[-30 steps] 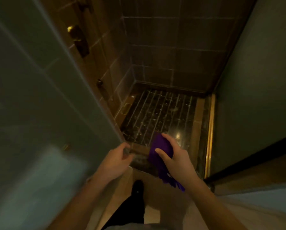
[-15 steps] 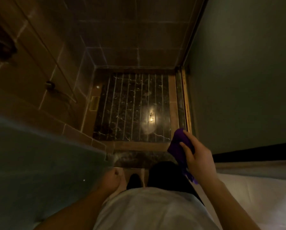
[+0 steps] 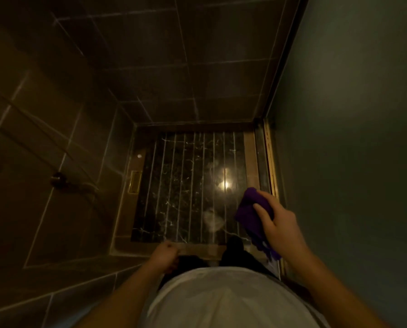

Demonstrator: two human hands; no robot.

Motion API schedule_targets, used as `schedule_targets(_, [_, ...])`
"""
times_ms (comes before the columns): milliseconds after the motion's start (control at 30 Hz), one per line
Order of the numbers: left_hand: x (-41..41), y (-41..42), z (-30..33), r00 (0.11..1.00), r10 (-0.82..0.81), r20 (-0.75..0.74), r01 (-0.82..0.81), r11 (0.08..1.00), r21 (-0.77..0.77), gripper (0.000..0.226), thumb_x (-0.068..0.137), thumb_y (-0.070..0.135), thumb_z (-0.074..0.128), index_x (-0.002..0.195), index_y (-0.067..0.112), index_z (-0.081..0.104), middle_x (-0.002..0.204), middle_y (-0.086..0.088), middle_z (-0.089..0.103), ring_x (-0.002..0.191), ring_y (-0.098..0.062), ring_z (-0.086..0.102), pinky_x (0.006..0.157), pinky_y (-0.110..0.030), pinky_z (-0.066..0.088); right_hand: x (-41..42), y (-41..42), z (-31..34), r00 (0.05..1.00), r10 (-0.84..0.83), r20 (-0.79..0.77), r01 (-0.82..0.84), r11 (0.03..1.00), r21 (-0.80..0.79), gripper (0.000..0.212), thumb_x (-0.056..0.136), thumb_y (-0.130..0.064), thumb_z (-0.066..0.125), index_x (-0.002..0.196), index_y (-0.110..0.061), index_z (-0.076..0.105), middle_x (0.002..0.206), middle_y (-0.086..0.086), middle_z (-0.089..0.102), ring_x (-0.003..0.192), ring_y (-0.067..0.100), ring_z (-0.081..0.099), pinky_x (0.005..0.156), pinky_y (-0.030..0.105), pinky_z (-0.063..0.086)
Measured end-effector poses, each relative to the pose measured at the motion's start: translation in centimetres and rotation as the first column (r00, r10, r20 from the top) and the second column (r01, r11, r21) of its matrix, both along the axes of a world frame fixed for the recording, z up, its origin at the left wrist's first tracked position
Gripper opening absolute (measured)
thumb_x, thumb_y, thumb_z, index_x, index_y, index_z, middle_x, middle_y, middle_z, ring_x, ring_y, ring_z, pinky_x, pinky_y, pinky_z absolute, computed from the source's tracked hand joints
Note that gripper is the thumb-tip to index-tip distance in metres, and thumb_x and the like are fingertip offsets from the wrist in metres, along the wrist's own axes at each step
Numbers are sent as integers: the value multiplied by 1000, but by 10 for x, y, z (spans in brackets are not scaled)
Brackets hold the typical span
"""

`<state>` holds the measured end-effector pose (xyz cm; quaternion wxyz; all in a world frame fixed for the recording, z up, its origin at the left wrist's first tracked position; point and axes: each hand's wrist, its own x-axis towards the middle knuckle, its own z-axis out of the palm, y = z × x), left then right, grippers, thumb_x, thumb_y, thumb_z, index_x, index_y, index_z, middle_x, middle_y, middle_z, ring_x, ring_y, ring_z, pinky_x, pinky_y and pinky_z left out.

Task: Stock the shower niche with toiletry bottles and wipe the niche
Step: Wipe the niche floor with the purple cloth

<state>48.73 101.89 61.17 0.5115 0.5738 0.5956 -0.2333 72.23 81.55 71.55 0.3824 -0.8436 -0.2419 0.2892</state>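
Head view, dim shower stall, looking down at dark marble floor (image 3: 188, 185). Right hand (image 3: 277, 223) grips bunched purple cloth (image 3: 251, 209) above floor beside glass door (image 3: 363, 138). Left hand (image 3: 164, 255) loosely curled, holding nothing, near waist. Niche, bottles not visible. Likely step: approaching niche for wiping; next move needs locating it.

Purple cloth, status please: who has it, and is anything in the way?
Right hand grips purple cloth. Left hand loosely curled, holds nothing. No niche or bottles in view. Nothing in the way.
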Motion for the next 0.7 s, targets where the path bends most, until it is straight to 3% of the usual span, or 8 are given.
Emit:
schedule_targets(133, [89, 4, 23, 991, -33, 133, 38, 999, -39, 16, 100, 20, 47, 99, 10, 59, 79, -11, 63, 64, -22, 60, 61, -30, 48, 70, 39, 0, 998, 70, 2, -70, 997, -14, 42, 99, -44, 46, 140, -34, 45, 117, -5, 67, 99, 10, 65, 83, 33, 58])
schedule_targets(233, [133, 20, 21, 951, -240, 194, 261, 961, -92, 20, 96, 26, 55, 108, 15, 67, 94, -6, 69, 81, -16, 64, 72, -29, 50, 113, 69, -7, 999, 38, -28, -39, 999, -35, 43, 100, -44, 45, 141, -31, 44, 119, -5, 64, 98, 9, 64, 75, 25, 57])
schedule_targets(300, [144, 34, 18, 930, -320, 180, 340, 936, -92, 17, 93, 27, 58, 102, 20, 70, 100, -4, 71, 87, -13, 65, 77, -26, 49, 128, 81, -8, 999, 12, -34, -13, 999, -34, 43, 100, -43, 45, 142, -30, 44, 119, -5, 63, 98, 9, 64, 72, 22, 56])
schedule_targets(433, [184, 102, -14, 987, -17, 158, 37, 992, -124, 17, 97, 8, 53, 83, 7, 63, 70, -14, 65, 57, -19, 60, 58, -28, 50, 170, 127, -21, 996, -34, -78, 30, 998, -52, 43, 100, -41, 45, 141, -29, 44, 119, -6, 63, 98, 9, 64, 77, 31, 60])
schedule_targets(533, [224, 174, -27, 966, 187, 176, -170, 979, -112, 17, 97, 3, 49, 84, 0, 59, 65, -19, 60, 53, -23, 55, 47, -26, 49, 209, 174, -26, 996, -61, -59, 58, 997, -47, 43, 100, -42, 44, 142, -30, 44, 121, -5, 63, 99, 9, 64, 78, 31, 60])
schedule_targets(700, [265, 301, -33, 997, 51, 64, -47, 998, -51, 22, 97, 10, 52, 78, 5, 60, 68, -16, 60, 61, -25, 56, 64, -36, 52, 276, 270, 2, 979, -200, -39, 202, 978, 59, 30, 102, -37, 43, 131, -44, 46, 116, -7, 66, 98, 13, 67, 80, 38, 59])
